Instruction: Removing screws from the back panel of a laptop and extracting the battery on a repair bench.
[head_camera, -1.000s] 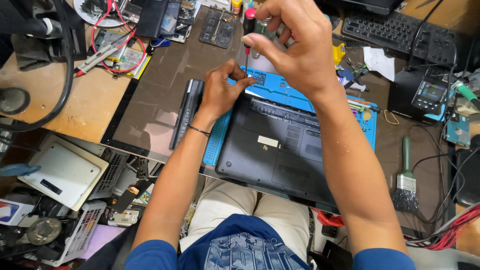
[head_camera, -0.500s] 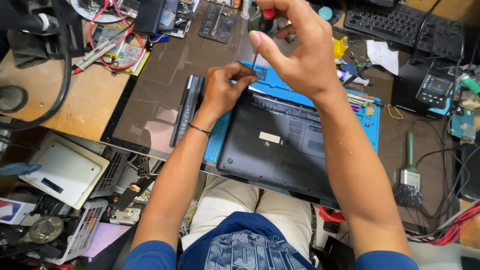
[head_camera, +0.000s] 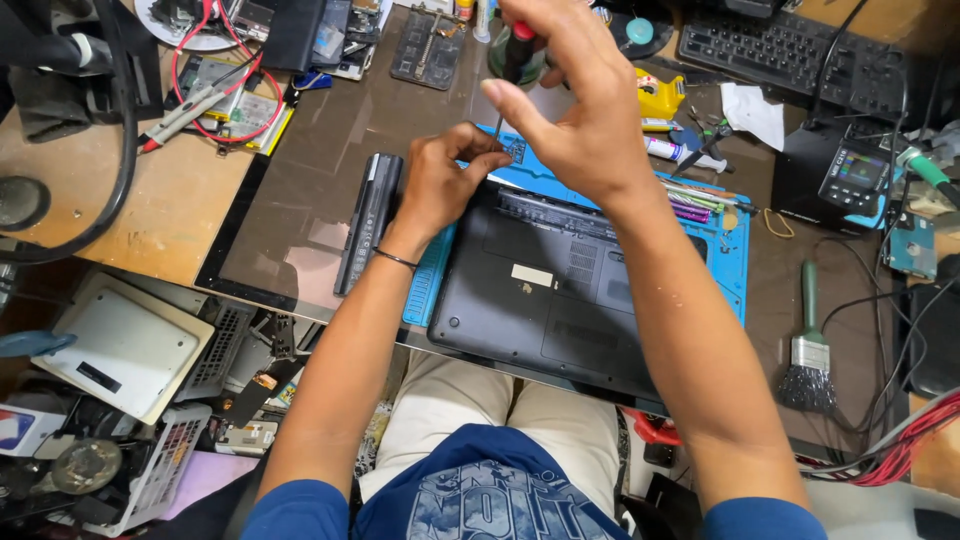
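the black laptop (head_camera: 560, 300) lies upside down on the blue mat (head_camera: 725, 250), near the desk's front edge. the right hand (head_camera: 575, 110) pinches a red-handled screwdriver (head_camera: 515, 55) upright, fingers closed round it, tip at the back corner. the left hand (head_camera: 445, 180) curls its fingertips by the tip, holding nothing i can make out. best keep the driver vertical, press firmly, and steady the tip.

Bright even overhead light, soft shadows, mild glare on dark mat (head_camera: 300, 215), slight wide-angle edge distortion

The right hand (head_camera: 585, 120) has shifted the screwdriver (head_camera: 510, 75) slightly rightward above the laptop (head_camera: 560, 290).
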